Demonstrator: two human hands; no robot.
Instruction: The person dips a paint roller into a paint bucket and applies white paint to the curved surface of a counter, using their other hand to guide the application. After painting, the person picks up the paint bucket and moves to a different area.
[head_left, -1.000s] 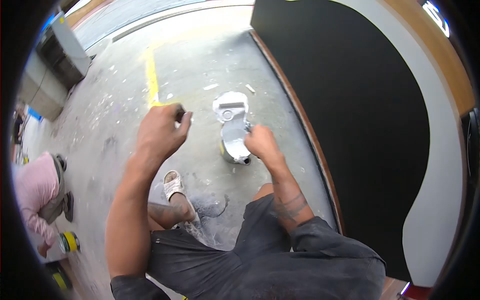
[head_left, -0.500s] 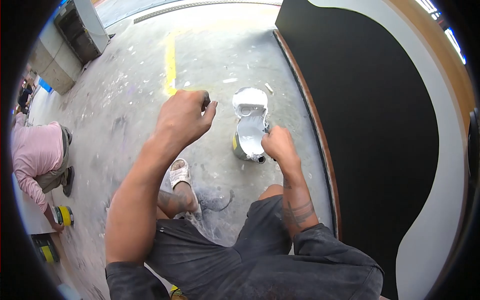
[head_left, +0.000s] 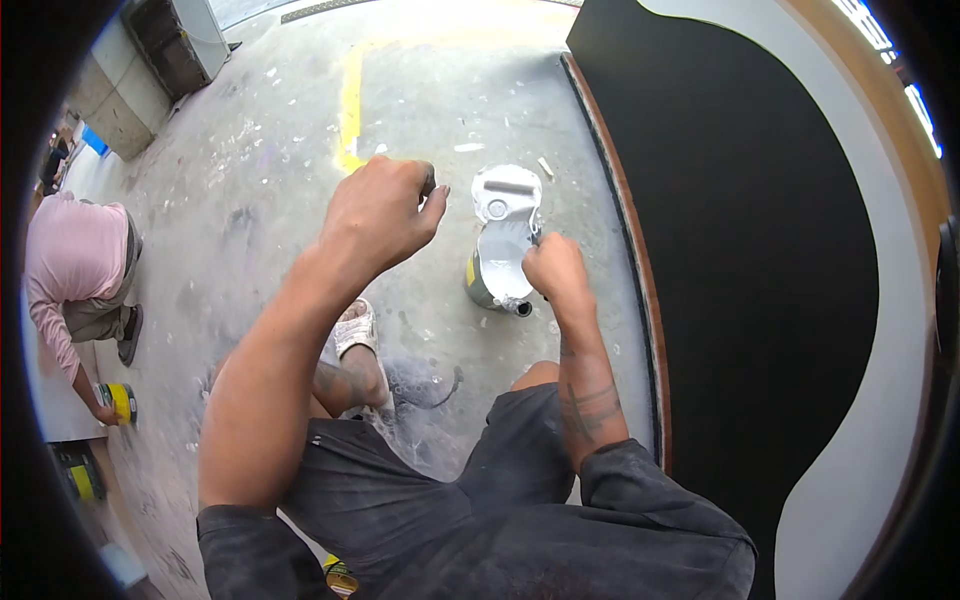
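My left hand point(head_left: 385, 210) is raised in the air to the left of a cut-open metal can point(head_left: 480, 288). Its fingers curl inward with the thumb beside them, and the palm side is hidden. White paint coats the inside of the can, and its top point(head_left: 490, 200) is folded back on the far side, showing a recessed grip and a round cap. At the can's right rim, my right hand point(head_left: 558, 266) is closed around a dark object point(head_left: 537, 238) that I cannot make out. A black tube end point(head_left: 523, 309) sits at the can's near lip.
A tall black panel point(head_left: 740, 250) with a wavy white border stands close on my right. On the left, a person in pink point(head_left: 80, 245) bends with a hand at a yellow-banded can point(head_left: 118, 403). A second can point(head_left: 78, 478) is nearby. A yellow line point(head_left: 351, 110) marks the concrete floor.
The can's folded top has tipped farther back, so its round cap now shows. Both hands keep much the same pose, while the view has shifted slightly.
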